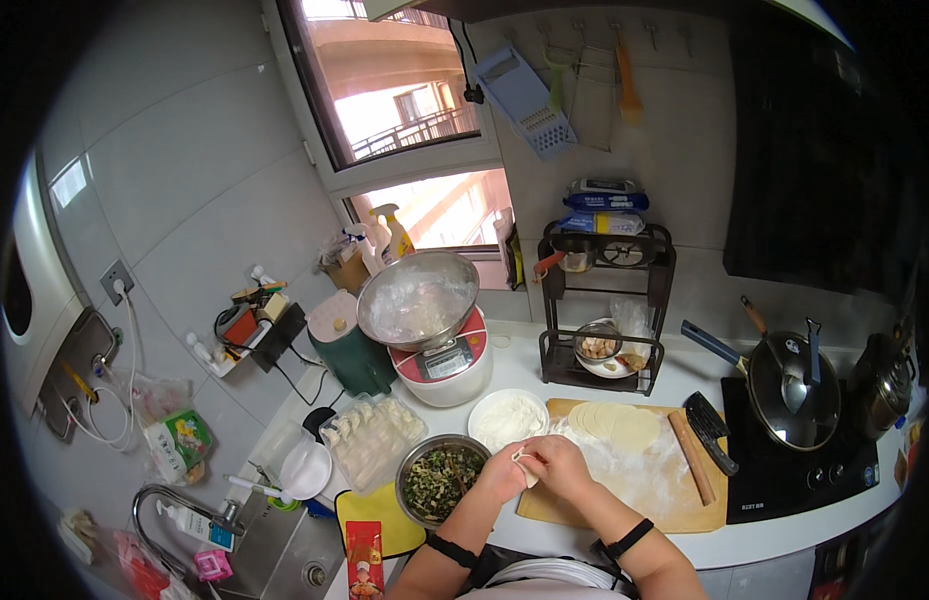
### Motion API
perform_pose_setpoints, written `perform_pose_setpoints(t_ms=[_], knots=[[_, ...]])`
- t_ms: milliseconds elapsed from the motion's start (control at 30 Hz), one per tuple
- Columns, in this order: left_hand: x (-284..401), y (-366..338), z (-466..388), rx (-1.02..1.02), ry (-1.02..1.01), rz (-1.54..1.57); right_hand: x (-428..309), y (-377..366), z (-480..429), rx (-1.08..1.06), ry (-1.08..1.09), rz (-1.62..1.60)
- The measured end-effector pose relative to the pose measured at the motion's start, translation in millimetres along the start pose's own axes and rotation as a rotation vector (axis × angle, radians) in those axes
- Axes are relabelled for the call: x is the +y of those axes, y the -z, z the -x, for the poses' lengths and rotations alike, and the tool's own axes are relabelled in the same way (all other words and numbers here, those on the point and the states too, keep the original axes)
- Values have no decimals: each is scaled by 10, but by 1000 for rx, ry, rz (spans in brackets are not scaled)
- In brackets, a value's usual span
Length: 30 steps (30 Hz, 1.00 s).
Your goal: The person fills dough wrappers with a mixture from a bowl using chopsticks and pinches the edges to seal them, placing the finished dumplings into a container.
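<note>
Between my two hands is a folded dumpling wrapper (530,475), held over the left edge of the wooden board. My left hand (502,474) supports it from the left, while the fingers of my right hand (558,466) pinch its edge. Any filling inside is hidden. Just left of my hands stands a steel bowl of chopped green filling (438,480) with a utensil in it. Behind them sits a white plate of flour (508,420). Round dough wrappers (614,424) overlap on the floured board (622,510), near a wooden rolling pin (691,457).
A plastic tray of dumplings (374,442) lies beyond the filling bowl. A black cleaver (710,433) rests beside the board, next to the cooktop (794,487) with a lidded pan (794,397). The sink (284,540) is at left; a rice cooker (445,382) carries a steel basin (419,300).
</note>
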<state>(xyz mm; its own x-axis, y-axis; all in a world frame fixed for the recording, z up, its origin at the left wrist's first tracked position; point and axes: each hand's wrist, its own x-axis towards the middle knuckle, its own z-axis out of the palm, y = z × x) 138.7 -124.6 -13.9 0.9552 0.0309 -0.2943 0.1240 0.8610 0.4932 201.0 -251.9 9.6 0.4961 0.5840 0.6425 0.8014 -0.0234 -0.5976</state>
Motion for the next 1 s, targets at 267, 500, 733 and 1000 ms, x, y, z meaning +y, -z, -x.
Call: perform_pose_setpoints(t_ms=[267, 500, 733, 1000], knots=[[-117, 22, 12, -211, 16, 84, 54, 133, -26, -160, -100, -44], [-236, -49, 161, -6, -101, 22, 55, -10, 22, -37, 28, -22], [-192, 62, 179, 2, -35, 26, -25, -4, 22, -62, 50, -57], [-126, 173, 108, -169, -2, -58, -75, 120, -3, -97, 0, -82]])
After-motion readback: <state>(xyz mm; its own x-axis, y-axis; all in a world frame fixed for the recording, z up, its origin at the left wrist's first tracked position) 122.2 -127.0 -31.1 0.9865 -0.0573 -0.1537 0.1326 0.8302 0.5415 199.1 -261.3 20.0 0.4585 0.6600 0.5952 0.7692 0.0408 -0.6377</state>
